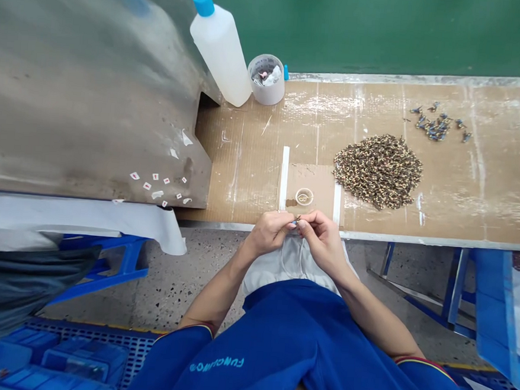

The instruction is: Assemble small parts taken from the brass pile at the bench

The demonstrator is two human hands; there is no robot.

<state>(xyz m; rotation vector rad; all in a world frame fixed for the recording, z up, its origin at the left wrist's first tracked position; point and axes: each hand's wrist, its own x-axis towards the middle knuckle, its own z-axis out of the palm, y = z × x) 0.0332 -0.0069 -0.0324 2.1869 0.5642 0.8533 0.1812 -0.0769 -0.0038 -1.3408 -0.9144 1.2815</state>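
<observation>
At the table's front edge my left hand (268, 234) and my right hand (325, 241) meet, thumbs and forefingers pinched. Between the fingertips shows a tiny blue and brass-coloured piece (295, 222), mostly covered; its exact kind is too small to make out. Just beyond my hands, a small clear round dish (304, 197) sits on a cardboard pad (312, 175) edged with white strips. To the right lies a big heap of tiny brass and dark pieces (377, 170). Farther right is a small scatter of similar pieces with blue parts (438, 126).
A white squeeze bottle (223, 56) with a blue cap and a white cup (267, 94) of scraps stand at the back left. A metal housing (93, 88) with small stickers fills the left. Blue bins (494, 312) stand below right. Another person's dark clothing (17, 291) shows at lower left.
</observation>
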